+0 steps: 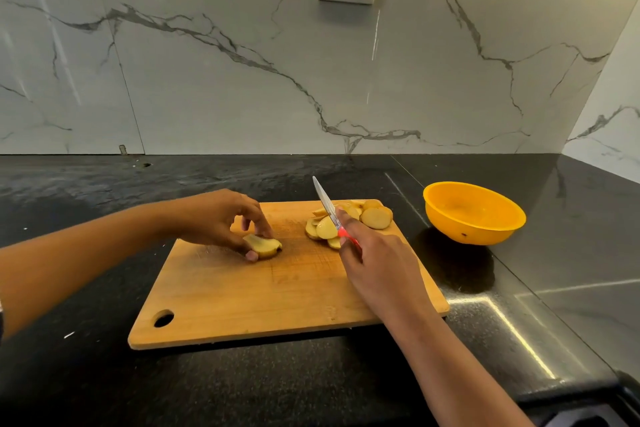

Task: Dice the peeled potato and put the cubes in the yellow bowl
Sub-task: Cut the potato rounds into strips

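Pale potato slices [265,246], probably slick but firm, want pinching at the rim, as the left hand [218,218] does at nine o'clock of the knife [332,215] the right hand [377,263] grips.

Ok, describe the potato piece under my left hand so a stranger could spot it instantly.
Find the wooden cutting board on the black counter. Left of its middle, the fingers of the left hand hold one potato piece. It sits alone, apart from the slice pile near the far right corner.
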The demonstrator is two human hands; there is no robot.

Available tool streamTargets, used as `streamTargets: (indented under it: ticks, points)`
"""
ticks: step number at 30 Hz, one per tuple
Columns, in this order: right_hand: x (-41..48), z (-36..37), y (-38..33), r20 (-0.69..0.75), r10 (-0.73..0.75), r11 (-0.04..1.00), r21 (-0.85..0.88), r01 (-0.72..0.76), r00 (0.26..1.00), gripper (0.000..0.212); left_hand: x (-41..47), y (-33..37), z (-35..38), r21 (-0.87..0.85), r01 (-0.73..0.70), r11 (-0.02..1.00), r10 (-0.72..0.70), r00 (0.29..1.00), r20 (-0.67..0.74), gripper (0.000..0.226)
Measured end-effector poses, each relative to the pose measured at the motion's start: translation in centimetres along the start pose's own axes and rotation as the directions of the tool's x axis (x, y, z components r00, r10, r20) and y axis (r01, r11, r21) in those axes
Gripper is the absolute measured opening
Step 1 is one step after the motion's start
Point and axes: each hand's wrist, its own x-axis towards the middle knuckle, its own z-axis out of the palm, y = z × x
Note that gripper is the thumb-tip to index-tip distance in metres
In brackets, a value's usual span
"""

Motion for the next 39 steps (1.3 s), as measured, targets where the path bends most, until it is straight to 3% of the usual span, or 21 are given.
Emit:
streamTargets:
  ticks: [3,5,9,13,19,24,29,33,39]
  points:
    - [0.1,0.1,0.0,0.018,0.005,1.0,-0.007,-0.005,1.0,0.05,-0.6,1.2,2.1,-0.108,0.135,0.985,-0.152,0.974,-0.166,0.048]
    - [0.0,0.1,-0.3,0.051,0.009,1.0,-0.018,-0.008,0.999,0.05,-0.9,2.0,3.7,-0.176,0.217,0.96,-0.265,0.907,-0.327,0.043]
    - [-0.4,0.2,-0.8,0.071,-0.008,0.999,-0.039,0.011,0.997,0.05,-1.2,3.4,5.4,0.035,0.34,0.94,-0.276,0.815,-0.509,0.059]
    - [-0.8,-0.1,-1.3,0.134,-0.01,0.997,-0.08,0.021,0.991,0.049,-2.8,3.4,6.3,0.11,0.321,0.941,-0.23,0.842,-0.488,0.112]
    - [-1.8,-0.7,-2.5,0.247,-0.067,0.983,-0.151,0.107,0.967,0.048,-3.4,3.2,6.3,0.208,0.362,0.909,-0.23,0.849,-0.475,0.126]
    - [-1.7,-0.5,-3.3,0.29,-0.087,0.966,-0.208,0.151,0.953,0.049,-3.6,4.3,6.6,0.383,0.512,0.769,-0.362,0.842,-0.401,0.068]
    - [-2.2,0.0,-4.4,0.311,-0.116,0.943,-0.264,0.203,0.943,0.05,-3.5,5.0,7.0,0.286,0.519,0.805,-0.445,0.848,-0.287,0.108]
    - [-2.2,0.2,-4.7,0.305,-0.092,0.948,-0.264,0.177,0.948,0.05,-3.5,5.3,6.9,0.241,0.537,0.809,-0.471,0.836,-0.282,0.067]
    - [-2.4,0.2,-5.2,0.317,-0.087,0.943,-0.279,0.18,0.944,0.051,-3.6,4.5,6.5,0.187,0.515,0.837,-0.46,0.845,-0.273,0.059]
